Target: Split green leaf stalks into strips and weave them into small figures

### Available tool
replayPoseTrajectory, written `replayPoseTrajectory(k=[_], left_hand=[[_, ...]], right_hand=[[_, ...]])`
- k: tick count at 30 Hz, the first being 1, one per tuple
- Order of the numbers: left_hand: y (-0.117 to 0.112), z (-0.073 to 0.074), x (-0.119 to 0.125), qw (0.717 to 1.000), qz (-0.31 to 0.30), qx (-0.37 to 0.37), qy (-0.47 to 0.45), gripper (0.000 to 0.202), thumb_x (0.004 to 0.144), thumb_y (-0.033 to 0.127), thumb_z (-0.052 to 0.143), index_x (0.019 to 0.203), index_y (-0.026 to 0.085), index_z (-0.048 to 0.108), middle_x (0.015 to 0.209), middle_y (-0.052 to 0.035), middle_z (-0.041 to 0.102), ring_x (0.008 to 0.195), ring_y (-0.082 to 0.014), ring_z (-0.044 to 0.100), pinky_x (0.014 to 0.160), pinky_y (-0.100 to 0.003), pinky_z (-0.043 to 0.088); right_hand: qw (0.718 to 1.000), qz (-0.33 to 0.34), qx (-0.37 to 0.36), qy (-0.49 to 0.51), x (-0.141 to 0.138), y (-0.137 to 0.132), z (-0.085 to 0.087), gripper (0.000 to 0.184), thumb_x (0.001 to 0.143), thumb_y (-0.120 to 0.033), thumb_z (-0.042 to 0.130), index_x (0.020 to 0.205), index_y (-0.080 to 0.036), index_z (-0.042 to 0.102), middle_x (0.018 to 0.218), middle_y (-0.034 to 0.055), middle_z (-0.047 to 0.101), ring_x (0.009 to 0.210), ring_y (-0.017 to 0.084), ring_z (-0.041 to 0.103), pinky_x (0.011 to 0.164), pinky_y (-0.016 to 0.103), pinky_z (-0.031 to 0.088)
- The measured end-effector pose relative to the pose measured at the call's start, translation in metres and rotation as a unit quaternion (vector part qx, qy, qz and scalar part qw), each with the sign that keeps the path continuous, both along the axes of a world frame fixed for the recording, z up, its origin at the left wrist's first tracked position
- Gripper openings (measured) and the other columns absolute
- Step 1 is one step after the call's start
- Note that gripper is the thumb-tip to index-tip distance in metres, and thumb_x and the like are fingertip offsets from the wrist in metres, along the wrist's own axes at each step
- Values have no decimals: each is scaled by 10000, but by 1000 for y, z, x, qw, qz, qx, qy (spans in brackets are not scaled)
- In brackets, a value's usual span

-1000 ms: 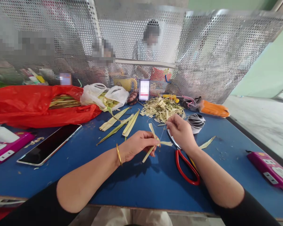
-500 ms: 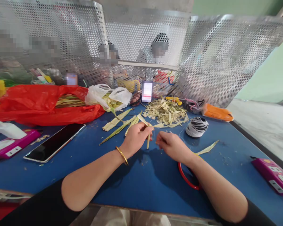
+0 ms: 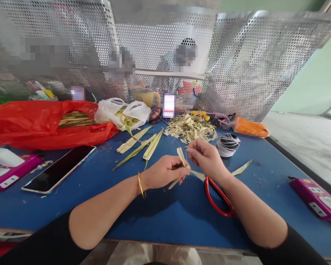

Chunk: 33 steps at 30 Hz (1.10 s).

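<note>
My left hand [image 3: 162, 171] is closed around folded pale palm-leaf strips [image 3: 182, 158] just above the blue table [image 3: 160, 217]. My right hand [image 3: 206, 158] pinches the upper part of the same strips, fingers pressed together. A thin thread may run from it, but I cannot make it out. Red-handled scissors [image 3: 217, 198] lie on the table under my right wrist. A spool of white thread [image 3: 227, 144] stands just beyond my right hand.
Loose leaf strips [image 3: 143, 145] and a heap of trimmings [image 3: 190, 127] lie further back. A red plastic bag [image 3: 44, 123] with leaves, a white bag [image 3: 121, 110], a phone [image 3: 57, 169], pink boxes [image 3: 317, 200] and an orange object [image 3: 249, 127] surround them. People sit behind a perforated metal screen [image 3: 237, 62].
Both hands have come back toward me and down from the far strips. My right hand has risen to pinch the top of the folded strips. The camera tilted slightly.
</note>
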<state>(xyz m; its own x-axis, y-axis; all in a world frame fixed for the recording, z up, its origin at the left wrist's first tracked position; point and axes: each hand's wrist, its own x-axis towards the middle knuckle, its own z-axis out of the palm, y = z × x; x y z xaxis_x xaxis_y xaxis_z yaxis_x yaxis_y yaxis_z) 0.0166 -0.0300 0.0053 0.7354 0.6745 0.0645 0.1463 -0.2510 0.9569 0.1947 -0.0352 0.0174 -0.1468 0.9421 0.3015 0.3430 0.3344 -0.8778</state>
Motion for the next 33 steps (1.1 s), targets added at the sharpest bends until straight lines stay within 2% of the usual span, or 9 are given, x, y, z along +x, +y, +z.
replayPoseTrajectory(k=[4, 7, 11, 15, 18, 21, 26, 29, 33], left_hand=[[1, 4, 0, 996, 58, -24, -67, 201, 845, 369, 556, 833, 171, 588, 659, 11, 582, 590, -124, 575, 607, -232, 458], [3, 4, 0, 990, 114, 12, -78, 214, 853, 380, 540, 842, 174, 594, 707, 3, 594, 627, -133, 589, 642, -242, 469], [9, 3, -1, 963, 240, 124, -17, 209, 860, 361, 513, 777, 186, 592, 649, 2, 605, 635, -145, 584, 686, -240, 447], [16, -1, -4, 921, 328, 199, 72, 191, 849, 330, 508, 779, 187, 613, 649, -19, 625, 661, -166, 577, 671, -251, 406], [16, -3, -4, 919, 293, 237, 117, 164, 832, 300, 524, 741, 196, 611, 649, -24, 614, 643, -166, 552, 620, -249, 357], [11, -4, -2, 945, 185, 240, 125, 169, 810, 280, 550, 665, 198, 583, 636, -12, 598, 612, -146, 524, 585, -237, 327], [2, 1, 1, 997, 40, 66, 24, 177, 838, 317, 524, 740, 183, 586, 600, 20, 578, 554, -113, 535, 573, -215, 397], [2, 3, 0, 995, 81, 14, -48, 163, 835, 324, 530, 779, 181, 583, 629, 22, 580, 568, -116, 563, 579, -218, 434], [8, 2, -2, 980, 181, 65, -59, 191, 846, 347, 525, 791, 179, 597, 663, 8, 608, 619, -132, 591, 637, -229, 457]], right_hand=[[997, -46, -15, -55, 4, 8, -10, 136, 785, -258, 545, 672, -198, 501, 533, -58, 500, 464, 94, 435, 460, 217, 329], [991, -27, -14, -130, 1, 7, -15, 134, 777, -217, 536, 645, -196, 517, 550, -41, 539, 515, 108, 466, 494, 221, 337], [979, 41, -34, -195, -7, -1, -15, 135, 809, -175, 510, 680, -204, 537, 560, -41, 562, 495, 105, 471, 496, 221, 330], [980, 96, -10, -172, -13, -12, -7, 110, 838, -168, 516, 736, -206, 519, 616, -46, 576, 543, 98, 493, 536, 212, 353], [985, 97, 45, -137, -12, -17, 0, 127, 869, -191, 508, 743, -203, 510, 640, -41, 555, 572, 97, 476, 555, 212, 355], [988, 54, 84, -116, -8, -15, 6, 128, 867, -195, 507, 739, -200, 503, 650, -35, 541, 585, 101, 464, 559, 217, 349], [993, -13, 46, -108, 3, 0, 2, 114, 827, -210, 514, 714, -200, 500, 555, -55, 477, 515, 100, 419, 515, 221, 328], [995, -18, 19, -100, 5, 7, -8, 128, 797, -232, 539, 680, -197, 497, 548, -54, 479, 503, 98, 399, 496, 221, 313], [994, -2, -15, -111, 0, 7, -17, 124, 792, -227, 534, 674, -194, 513, 572, -41, 527, 514, 106, 444, 502, 226, 329]])
